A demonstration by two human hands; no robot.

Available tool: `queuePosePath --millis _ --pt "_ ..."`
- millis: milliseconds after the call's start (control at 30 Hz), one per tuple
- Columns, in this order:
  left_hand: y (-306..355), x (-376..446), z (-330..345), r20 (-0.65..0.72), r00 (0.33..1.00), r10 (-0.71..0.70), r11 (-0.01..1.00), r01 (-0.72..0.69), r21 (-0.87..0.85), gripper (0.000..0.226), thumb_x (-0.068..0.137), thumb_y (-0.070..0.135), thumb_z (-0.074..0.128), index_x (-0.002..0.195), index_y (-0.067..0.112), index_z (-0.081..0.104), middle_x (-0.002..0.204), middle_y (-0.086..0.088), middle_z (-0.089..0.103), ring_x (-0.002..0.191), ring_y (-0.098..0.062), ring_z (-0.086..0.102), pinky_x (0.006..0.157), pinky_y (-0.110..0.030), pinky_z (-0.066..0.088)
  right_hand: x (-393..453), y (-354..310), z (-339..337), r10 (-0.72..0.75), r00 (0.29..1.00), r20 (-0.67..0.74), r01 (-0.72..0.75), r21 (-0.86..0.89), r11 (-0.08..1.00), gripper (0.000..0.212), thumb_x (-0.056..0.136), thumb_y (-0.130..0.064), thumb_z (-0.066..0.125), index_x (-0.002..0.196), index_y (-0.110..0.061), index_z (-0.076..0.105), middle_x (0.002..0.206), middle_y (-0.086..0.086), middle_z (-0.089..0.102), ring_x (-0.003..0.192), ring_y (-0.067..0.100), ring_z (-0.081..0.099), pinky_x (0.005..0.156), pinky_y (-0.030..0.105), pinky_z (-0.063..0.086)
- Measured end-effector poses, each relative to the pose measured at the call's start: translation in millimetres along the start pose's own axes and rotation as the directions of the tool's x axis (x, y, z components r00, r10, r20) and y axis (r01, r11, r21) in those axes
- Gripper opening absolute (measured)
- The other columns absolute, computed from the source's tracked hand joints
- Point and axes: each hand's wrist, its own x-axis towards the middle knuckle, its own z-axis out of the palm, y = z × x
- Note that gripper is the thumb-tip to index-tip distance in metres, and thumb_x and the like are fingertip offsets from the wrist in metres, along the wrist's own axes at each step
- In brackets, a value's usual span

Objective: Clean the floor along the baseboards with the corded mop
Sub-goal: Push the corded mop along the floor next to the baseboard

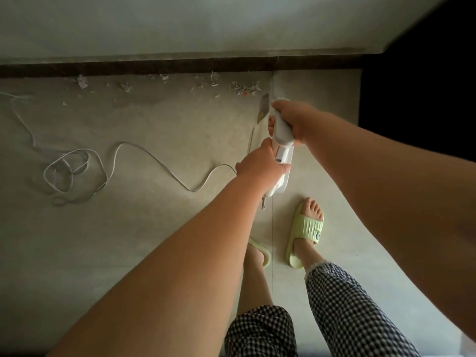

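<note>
Hands meet on the white handle of the corded mop (pixel 282 140), one above the other. The right hand (pixel 296 119) has its grip clamped round the upper end of the handle, fingers wrapped over the far side and the knuckles facing the camera. The left hand (pixel 260 163) has its grip clamped lower down, fingers curled round the handle just beside a small grey switch panel, with the thumb lying along the near side. The two hands are near each other but not touching. Beyond the right hand, a slim grey part of the mop (pixel 263 108) slants down toward the floor (pixel 154 240), close to the dark baseboard (pixel 154 68); whether it touches the floor cannot be told. Scraps of torn paper and debris (pixel 244 88) lie scattered along the foot of the baseboard, to the left of the mop. A white cord (pixel 144 153) runs from the left hand across the floor and gathers into loose coils well off to the left. Below the handle stand two feet in pale green slippers (pixel 306 233), under checked trousers (pixel 347 313).
</note>
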Motion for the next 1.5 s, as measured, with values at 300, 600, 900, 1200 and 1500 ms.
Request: queuePosePath --millis 300,600,900,1200,1500 --pt "-28.2 -47.0 19.3 0.05 0.996 -0.069 0.998 0.069 -0.001 0.04 0.089 0.039 0.06 0.121 0.021 0.043 0.101 0.002 0.061 0.101 -0.028 0.061 0.094 -0.045 0.046 -15.6 51.1 13.0 0.108 0.994 0.028 -0.11 0.062 0.992 0.019 0.098 -0.023 0.049 0.088 -0.007 0.048 0.061 0.004 0.048 0.049 0.013 0.047 0.047 0.022 0.048" --pt "-32.7 -44.1 24.4 0.037 0.997 -0.062 0.998 0.063 -0.03 0.042 0.089 0.039 0.06 0.122 0.02 0.043 0.101 0.001 0.062 0.102 -0.03 0.061 0.094 -0.045 0.046 -12.9 53.9 13.9 0.087 0.995 0.041 -0.088 0.026 0.996 0.018 0.098 -0.022 0.049 0.101 -0.005 0.048 0.063 0.006 0.047 0.051 0.015 0.047 0.042 0.019 0.049" --pt "-21.1 -16.5 6.6 0.009 0.999 -0.046 0.996 0.047 -0.07 0.049 0.089 0.041 0.061 0.129 0.02 0.04 0.116 -0.001 0.063 0.109 -0.03 0.06 0.097 -0.046 0.045 3.2 19.8 19.8 0.067 0.997 0.028 -0.066 -0.051 0.997 0.025 0.099 -0.027 0.05 0.082 -0.007 0.047 0.059 0.005 0.05 0.049 0.014 0.049 0.043 0.019 0.049" --pt "-15.9 -12.1 -1.6 -0.002 0.998 -0.055 0.992 0.054 -0.109 0.044 0.091 0.039 0.06 0.124 0.017 0.042 0.114 -0.001 0.062 0.105 -0.029 0.06 0.095 -0.045 0.047 2.4 9.1 22.3 0.046 0.999 0.023 -0.044 -0.064 0.997 0.019 0.098 -0.025 0.053 0.091 -0.007 0.049 0.062 0.004 0.052 0.051 0.013 0.051 0.048 0.022 0.051" --pt "-33.6 -41.7 17.0 0.037 0.996 -0.085 0.993 0.088 -0.08 0.042 0.091 0.038 0.059 0.124 0.019 0.042 0.107 -0.001 0.063 0.104 -0.03 0.061 0.095 -0.045 0.045 -13.8 45.3 24.6 0.096 0.995 0.038 -0.095 -0.043 0.995 0.017 0.098 -0.022 0.051 0.094 -0.005 0.049 0.064 0.006 0.049 0.051 0.014 0.048 0.042 0.018 0.048"
